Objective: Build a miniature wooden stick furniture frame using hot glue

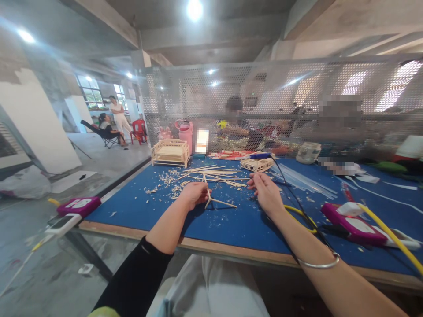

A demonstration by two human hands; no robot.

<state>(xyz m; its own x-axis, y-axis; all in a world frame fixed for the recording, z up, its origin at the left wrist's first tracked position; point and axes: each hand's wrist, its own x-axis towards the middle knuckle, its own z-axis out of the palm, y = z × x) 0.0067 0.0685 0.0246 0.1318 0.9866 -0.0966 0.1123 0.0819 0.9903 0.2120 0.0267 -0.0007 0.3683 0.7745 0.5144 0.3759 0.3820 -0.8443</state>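
My left hand [194,193] rests on the blue table [231,224] with its fingers curled round a small frame of thin wooden sticks [214,200]; one stick stands up and two run out flat to the right. My right hand [264,189] hovers just right of the frame, fingers bent and pinched on what looks like a thin stick. A pile of loose wooden sticks [214,174] and shavings lies just beyond both hands.
Two small wooden models [171,152] [257,164] stand at the back beside a pink bottle [186,132]. A blue-handled tool [259,155], clear rods [304,182], pink devices [353,224] [79,205] and a yellow cable [390,233] lie around. Mesh screen [280,101] with people behind.
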